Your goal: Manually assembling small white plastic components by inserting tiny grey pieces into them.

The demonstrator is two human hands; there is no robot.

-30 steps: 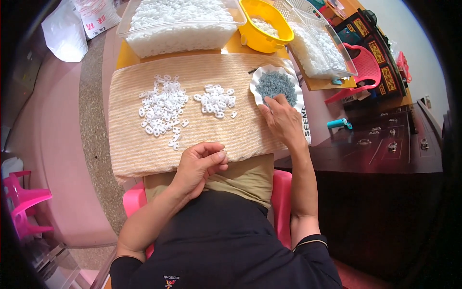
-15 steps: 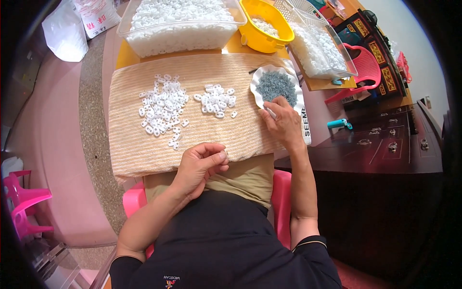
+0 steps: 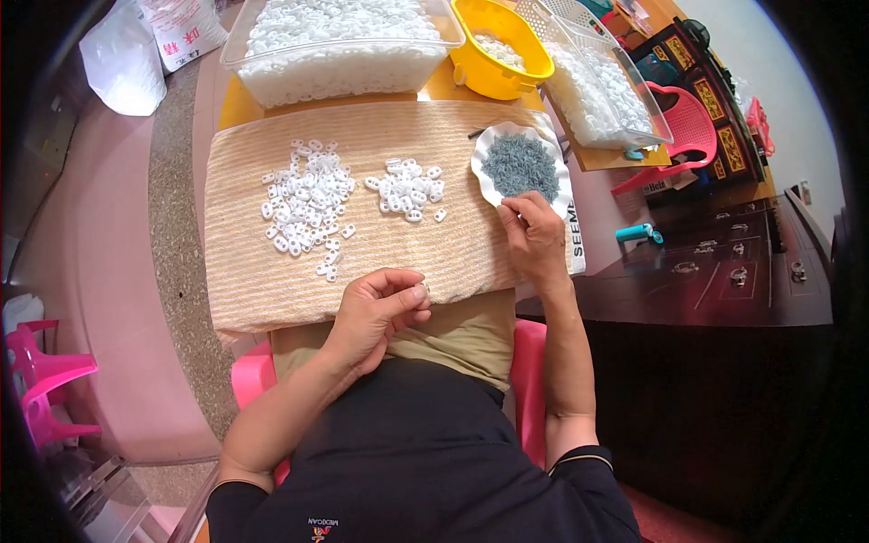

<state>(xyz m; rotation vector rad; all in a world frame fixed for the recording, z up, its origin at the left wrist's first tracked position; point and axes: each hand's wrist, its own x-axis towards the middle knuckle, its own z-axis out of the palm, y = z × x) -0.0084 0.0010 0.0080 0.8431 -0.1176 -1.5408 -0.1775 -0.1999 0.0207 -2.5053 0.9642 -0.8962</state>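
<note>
As I look down through the head camera, the right hand has its fingertips pressed together at the near rim of the scalloped plate, grey pieces just beyond; whether it pinches one, I cannot tell. The left hand joins thumb and forefinger, contents unclear to me. Ahead of it lies a smaller white pile, with a larger white pile further left.

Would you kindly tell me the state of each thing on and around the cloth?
Scalloped white dish: uncovered, grey pieces heaped inside
Right hand: pinched at the dish's near rim
Left hand: pinched; contents too small to tell
Left white pile: loose, spread out
Middle white pile: loose, smaller
Striped cloth: spread out
Yellow basin: uncovered, partly filled
Large clear bin: uncovered, full of white pieces
</note>
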